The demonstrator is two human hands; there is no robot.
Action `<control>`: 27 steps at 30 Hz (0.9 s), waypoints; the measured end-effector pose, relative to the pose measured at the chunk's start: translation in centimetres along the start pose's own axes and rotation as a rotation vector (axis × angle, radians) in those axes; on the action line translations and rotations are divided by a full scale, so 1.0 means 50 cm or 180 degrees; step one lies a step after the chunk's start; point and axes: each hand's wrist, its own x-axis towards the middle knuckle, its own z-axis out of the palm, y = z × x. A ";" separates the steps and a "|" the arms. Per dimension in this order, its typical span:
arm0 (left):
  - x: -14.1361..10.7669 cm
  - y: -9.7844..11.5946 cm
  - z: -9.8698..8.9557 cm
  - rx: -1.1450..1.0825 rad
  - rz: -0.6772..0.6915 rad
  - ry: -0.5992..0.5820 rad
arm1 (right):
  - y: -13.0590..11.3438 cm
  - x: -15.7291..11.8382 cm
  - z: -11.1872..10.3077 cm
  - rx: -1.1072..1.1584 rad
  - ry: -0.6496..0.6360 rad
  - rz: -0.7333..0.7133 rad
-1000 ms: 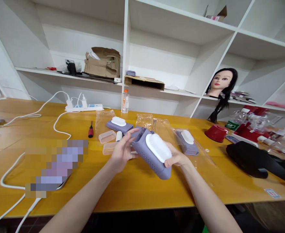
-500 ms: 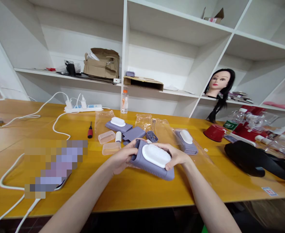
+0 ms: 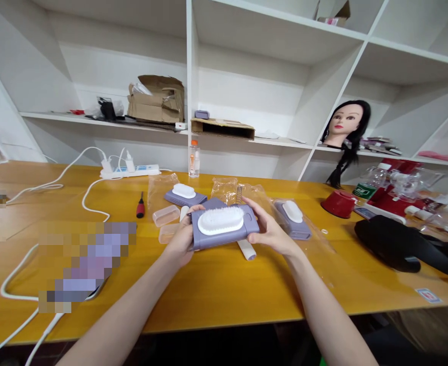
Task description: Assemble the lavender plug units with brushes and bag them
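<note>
Between my hands, above the table, is a purple case (image 3: 224, 240) with a white bristled oval brush on its upper face. My left hand (image 3: 184, 236) grips its left end. My right hand (image 3: 267, 229) holds the right end, thumb at the near corner and fingers behind. Below the case a white cylinder (image 3: 247, 250) lies on the table, partly covered. Two similar purple cases with white brushes lie behind, one to the left (image 3: 186, 196) and one to the right (image 3: 293, 227). Clear plastic boxes (image 3: 166, 216) sit beside my left hand.
A red and black screwdriver (image 3: 140, 206), a power strip (image 3: 132, 172) and a bottle (image 3: 194, 160) stand or lie further back. White cables and a blurred-out device (image 3: 98, 259) are at left. On the right are a red cup (image 3: 338, 204) and a black bag (image 3: 386, 244).
The held case has turned to lie more level and moved slightly up and left. My right hand has shifted from its near top edge to its right end. The white cylinder has come into view below.
</note>
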 end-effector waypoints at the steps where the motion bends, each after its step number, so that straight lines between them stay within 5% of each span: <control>1: 0.001 0.001 -0.001 0.0061 0.0018 -0.0042 | 0.000 0.000 0.002 0.0084 0.0088 0.0064; 10: 0.005 0.002 -0.006 0.0441 0.0254 -0.0558 | -0.005 0.003 0.005 0.0896 0.0410 0.0953; 17: 0.007 0.024 -0.020 0.0553 0.0080 -0.0862 | -0.014 -0.007 0.007 0.0668 -0.0043 0.1103; 23: 0.004 0.030 -0.020 -0.0692 -0.0091 -0.1059 | -0.028 -0.005 0.046 0.1351 0.0714 0.0842; 27: -0.012 -0.002 0.014 -0.0777 0.0035 -0.0906 | -0.008 0.004 0.100 0.1394 0.1005 0.0703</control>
